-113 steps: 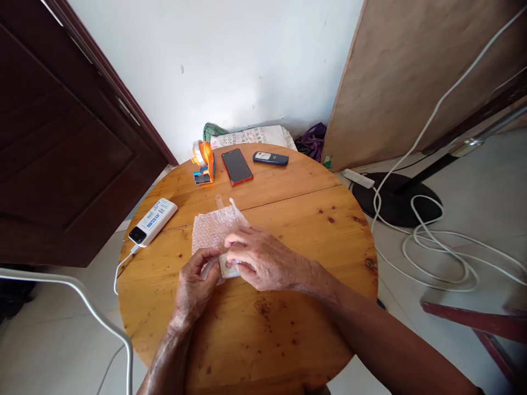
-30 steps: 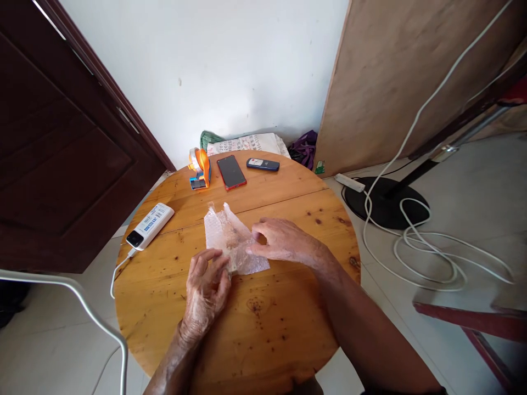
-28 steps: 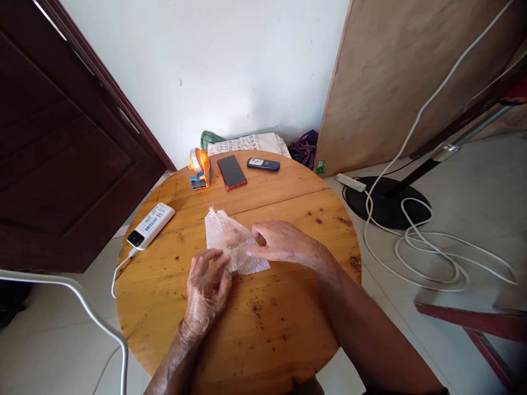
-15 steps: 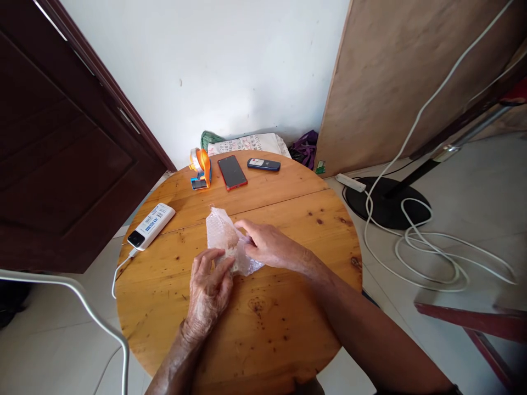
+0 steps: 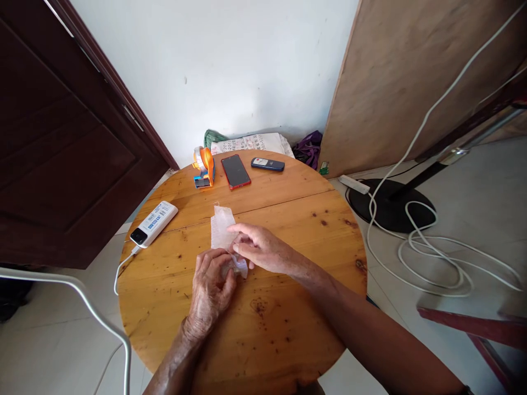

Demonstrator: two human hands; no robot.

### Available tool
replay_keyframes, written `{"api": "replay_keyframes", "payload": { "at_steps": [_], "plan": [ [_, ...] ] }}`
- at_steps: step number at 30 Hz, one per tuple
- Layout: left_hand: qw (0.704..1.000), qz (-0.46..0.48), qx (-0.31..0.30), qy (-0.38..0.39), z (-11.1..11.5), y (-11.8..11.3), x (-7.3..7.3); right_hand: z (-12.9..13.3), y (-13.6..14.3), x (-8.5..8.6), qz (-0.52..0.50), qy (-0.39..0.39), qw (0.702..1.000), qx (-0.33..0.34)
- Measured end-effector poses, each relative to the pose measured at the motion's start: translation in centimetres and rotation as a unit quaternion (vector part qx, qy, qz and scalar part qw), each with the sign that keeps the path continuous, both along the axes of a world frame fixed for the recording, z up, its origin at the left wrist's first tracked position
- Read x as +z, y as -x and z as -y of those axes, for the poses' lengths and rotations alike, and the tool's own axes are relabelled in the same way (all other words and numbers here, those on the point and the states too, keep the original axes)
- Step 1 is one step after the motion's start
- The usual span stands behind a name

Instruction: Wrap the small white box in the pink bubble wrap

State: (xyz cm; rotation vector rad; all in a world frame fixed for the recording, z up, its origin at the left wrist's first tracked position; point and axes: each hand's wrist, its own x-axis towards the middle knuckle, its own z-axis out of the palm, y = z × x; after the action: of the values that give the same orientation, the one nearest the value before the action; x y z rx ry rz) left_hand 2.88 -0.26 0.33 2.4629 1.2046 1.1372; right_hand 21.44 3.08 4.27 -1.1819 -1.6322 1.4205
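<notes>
A sheet of clear bubble wrap (image 5: pixel 221 230) lies folded into a narrow strip on the round wooden table (image 5: pixel 288 307). My left hand (image 5: pixel 212 288) presses down on its near end, fingers curled over the fold. My right hand (image 5: pixel 260 249) rests on the strip from the right, with thumb and fingers pinching the wrap's edge. Whatever sits inside the fold is hidden under my fingers.
At the table's far side lie an orange tape dispenser (image 5: pixel 205 166), a red-edged phone (image 5: pixel 236 170) and a dark remote (image 5: pixel 267 164). A white power bank (image 5: pixel 153 222) with a cable lies at the left. White cables (image 5: pixel 432 247) and a fan base (image 5: pixel 391 203) are on the floor at the right.
The bubble wrap, spread wide a second ago, has been folded over to the left into a narrow strip. My right hand moved left onto it and my left hand stayed on the near end.
</notes>
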Motion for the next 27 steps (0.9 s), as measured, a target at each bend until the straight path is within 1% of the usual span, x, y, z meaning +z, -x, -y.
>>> {"api": "replay_keyframes", "payload": {
  "at_steps": [3,7,10,13,16,21,25,27],
  "plan": [
    [1.0,0.023,0.015,0.011,0.1,0.0,-0.2,0.1,-0.4,0.3,-0.006,0.0,1.0,0.027],
    [0.999,0.024,0.038,0.0,0.3,0.0,-0.3,0.1,-0.9,0.4,-0.006,-0.011,0.996,0.084],
    [0.999,0.01,0.054,0.0,0.4,0.1,-0.2,0.1,-1.0,0.5,0.034,-0.078,0.989,0.12],
    [0.998,0.007,0.054,-0.009,0.3,0.1,-0.1,0.2,-0.8,0.4,0.061,-0.148,0.976,0.147],
    [0.999,0.008,0.05,-0.01,0.2,0.2,-0.2,0.2,-0.4,-0.1,0.067,-0.18,0.97,0.148],
    [0.998,0.03,0.045,0.027,0.2,0.4,-0.1,0.3,0.2,-1.0,0.078,-0.207,0.968,0.114],
    [0.991,0.083,0.042,0.094,0.3,0.6,0.4,0.7,0.3,-0.8,0.094,-0.22,0.965,0.11],
    [0.988,0.101,0.046,0.103,0.3,0.6,0.4,0.9,0.2,-0.5,0.101,-0.22,0.963,0.118]
  ]
}}
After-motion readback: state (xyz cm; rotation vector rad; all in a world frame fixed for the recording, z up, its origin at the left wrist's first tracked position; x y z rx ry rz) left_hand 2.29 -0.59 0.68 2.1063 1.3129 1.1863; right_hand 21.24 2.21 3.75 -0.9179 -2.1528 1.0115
